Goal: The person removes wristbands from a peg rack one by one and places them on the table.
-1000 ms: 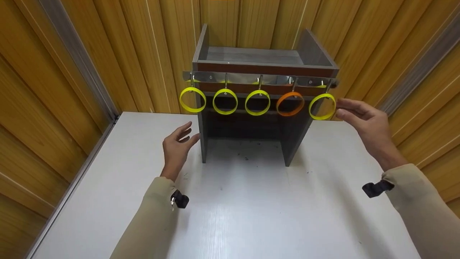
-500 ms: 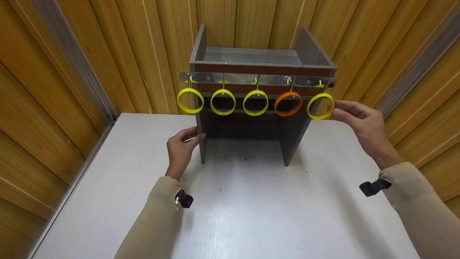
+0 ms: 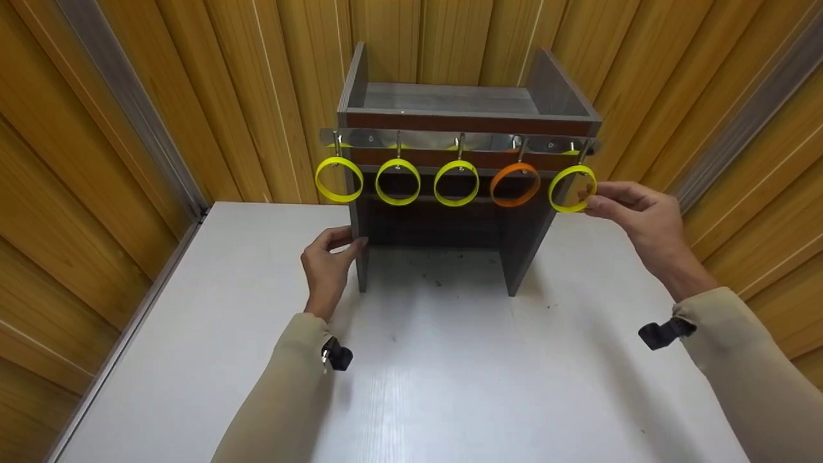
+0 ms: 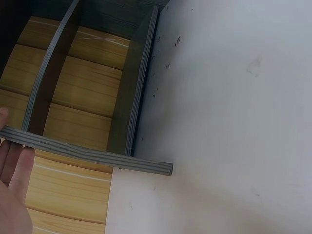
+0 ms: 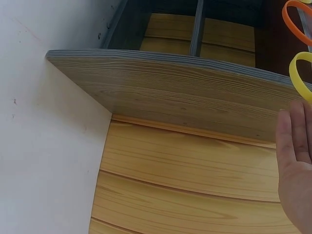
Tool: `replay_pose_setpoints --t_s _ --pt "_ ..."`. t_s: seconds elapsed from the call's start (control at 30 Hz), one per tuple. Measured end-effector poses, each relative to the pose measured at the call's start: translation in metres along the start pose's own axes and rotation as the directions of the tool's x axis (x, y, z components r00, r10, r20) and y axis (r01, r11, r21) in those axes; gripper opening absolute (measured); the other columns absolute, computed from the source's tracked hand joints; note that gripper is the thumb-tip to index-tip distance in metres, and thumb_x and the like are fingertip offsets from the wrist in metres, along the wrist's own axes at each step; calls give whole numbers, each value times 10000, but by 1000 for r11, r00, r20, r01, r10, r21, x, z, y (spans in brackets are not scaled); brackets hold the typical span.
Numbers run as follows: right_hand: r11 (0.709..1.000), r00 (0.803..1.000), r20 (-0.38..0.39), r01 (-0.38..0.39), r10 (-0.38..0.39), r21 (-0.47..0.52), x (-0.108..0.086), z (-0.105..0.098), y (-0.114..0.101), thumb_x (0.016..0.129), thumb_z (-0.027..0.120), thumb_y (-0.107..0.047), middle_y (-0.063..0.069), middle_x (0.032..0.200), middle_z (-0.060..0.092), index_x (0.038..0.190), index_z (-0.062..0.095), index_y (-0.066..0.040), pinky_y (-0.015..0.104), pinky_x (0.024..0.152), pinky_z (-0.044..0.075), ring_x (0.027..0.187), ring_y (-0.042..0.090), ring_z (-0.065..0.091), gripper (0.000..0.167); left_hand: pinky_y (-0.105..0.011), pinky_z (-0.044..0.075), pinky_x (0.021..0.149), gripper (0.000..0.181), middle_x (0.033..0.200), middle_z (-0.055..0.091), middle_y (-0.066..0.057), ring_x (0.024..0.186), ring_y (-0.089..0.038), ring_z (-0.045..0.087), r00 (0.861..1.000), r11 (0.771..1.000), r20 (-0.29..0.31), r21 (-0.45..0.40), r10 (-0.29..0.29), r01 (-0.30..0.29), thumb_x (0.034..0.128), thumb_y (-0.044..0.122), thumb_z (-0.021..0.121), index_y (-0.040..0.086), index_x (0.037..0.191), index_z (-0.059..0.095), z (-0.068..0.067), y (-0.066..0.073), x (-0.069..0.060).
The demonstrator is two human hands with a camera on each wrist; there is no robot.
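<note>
Four yellow rings and an orange ring (image 3: 493,186) hang in a row from hooks on a metal strip (image 3: 431,138). At the rightmost yellow ring (image 3: 551,193), the right hand (image 3: 652,235) pinches its right edge, a fingertip showing through the ring. In the right wrist view that hand (image 5: 296,170) has long fingers beside the yellow ring (image 5: 294,73), thumb out of sight. The left hand (image 3: 326,273) grips the front edge of the grey shelf's left side panel (image 3: 362,270), thumb inside, fingers outside; the left wrist view shows the panel (image 4: 97,156) between thumb and fingers (image 4: 22,170).
The grey shelf (image 3: 450,99) stands on a white table (image 3: 450,386) against wood-patterned walls (image 3: 77,161). Small dark marks dot the tabletop under the shelf. A metal frame bar (image 3: 144,109) runs up the left corner.
The left hand has moved right onto the side panel and closed on its edge. The right hand has moved slightly left, its fingertips now reaching into the rightmost yellow ring.
</note>
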State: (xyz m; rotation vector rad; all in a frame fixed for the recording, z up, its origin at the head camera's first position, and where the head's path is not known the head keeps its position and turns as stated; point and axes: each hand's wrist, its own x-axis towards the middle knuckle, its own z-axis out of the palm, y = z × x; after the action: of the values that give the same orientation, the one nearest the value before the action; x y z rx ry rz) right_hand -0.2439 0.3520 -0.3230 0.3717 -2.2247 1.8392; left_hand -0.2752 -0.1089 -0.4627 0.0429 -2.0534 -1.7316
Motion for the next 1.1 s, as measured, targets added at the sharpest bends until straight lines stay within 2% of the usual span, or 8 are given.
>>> replay_pose_setpoints --t_s 0.1,0.33,0.43,0.67,1.1 --pt "1000 1000 -6 -1 1 2 -1 0 0 978 782 -82 98 1163 771 1275 716 60 211 926 570 994 181 769 335 -246 606 802 240 1040 782 -18 1005 -172 722 1000 1000 -13 7 23 -23 880 80 886 70 1104 800 1 -1 0" --pt "991 998 -5 62 -61 122 1 -2 -3 979 748 7 143 1125 780 1246 689 137 265 938 581 948 222 785 302 -227 589 793 192 1014 792 -65 972 -227 745 996 996 -47 43 79 -77 871 7 868 31 1052 809 5 -1 -1" --pt "986 997 -19 71 -69 149 1 -2 -6 975 747 20 149 1111 782 1238 687 145 264 943 579 936 223 787 296 -251 597 802 190 1009 792 -66 966 -230 746 995 996 -51 47 84 -81 868 -1 866 32 1047 811 5 -1 -1" --pt "984 994 -55 101 -94 144 1 -3 -11 976 748 14 143 1074 782 1206 702 134 255 901 597 925 212 769 264 -261 605 800 180 1002 794 -55 952 -206 747 995 995 -51 53 88 -86 870 5 866 32 1040 813 5 -2 -1" --pt "943 991 -72 129 -112 307 -4 -2 -26 976 696 101 177 1085 764 1206 666 183 318 908 592 959 245 760 246 -247 603 793 173 993 794 -44 944 -188 743 993 993 -59 62 106 -102 867 2 866 37 1029 816 5 -6 2"
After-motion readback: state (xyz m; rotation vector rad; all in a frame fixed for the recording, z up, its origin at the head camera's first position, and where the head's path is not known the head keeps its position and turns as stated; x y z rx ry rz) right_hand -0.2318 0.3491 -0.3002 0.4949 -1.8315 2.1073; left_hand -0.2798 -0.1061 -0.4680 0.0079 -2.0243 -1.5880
